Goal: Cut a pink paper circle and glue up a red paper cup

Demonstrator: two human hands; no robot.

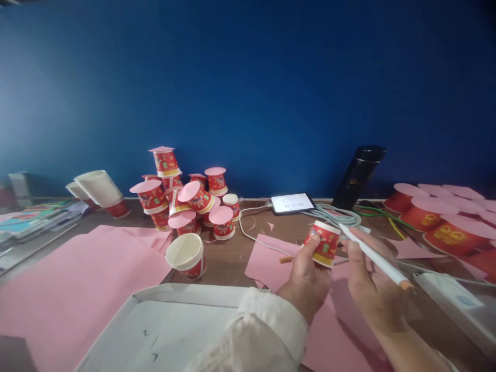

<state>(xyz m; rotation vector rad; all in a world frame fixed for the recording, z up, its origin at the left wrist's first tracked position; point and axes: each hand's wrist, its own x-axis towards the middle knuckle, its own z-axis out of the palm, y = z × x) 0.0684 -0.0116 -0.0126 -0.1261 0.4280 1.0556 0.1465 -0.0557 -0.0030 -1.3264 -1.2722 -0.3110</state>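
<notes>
My left hand [310, 281] is closed around a small red paper cup [324, 240], which has printed figures and a yellow band at its lower end. The cup's pale end faces up. In my right hand [372, 284] is a white marker [374, 256] with an orange-brown tail end; its front end points toward the cup's upper rim, and I cannot tell whether they touch. A small orange cap [285, 259] lies on pink paper [267, 261] beneath and beside my hands.
Red cups topped with pink paper [189, 191] are piled at the back. An open cup [186, 256] stands nearer, behind a white tray [186, 325]. Pink sheets [77, 279] lie left. A phone [292, 203], cables [333, 214], black flask [358, 175] and larger red cups [457, 235] stretch rightward.
</notes>
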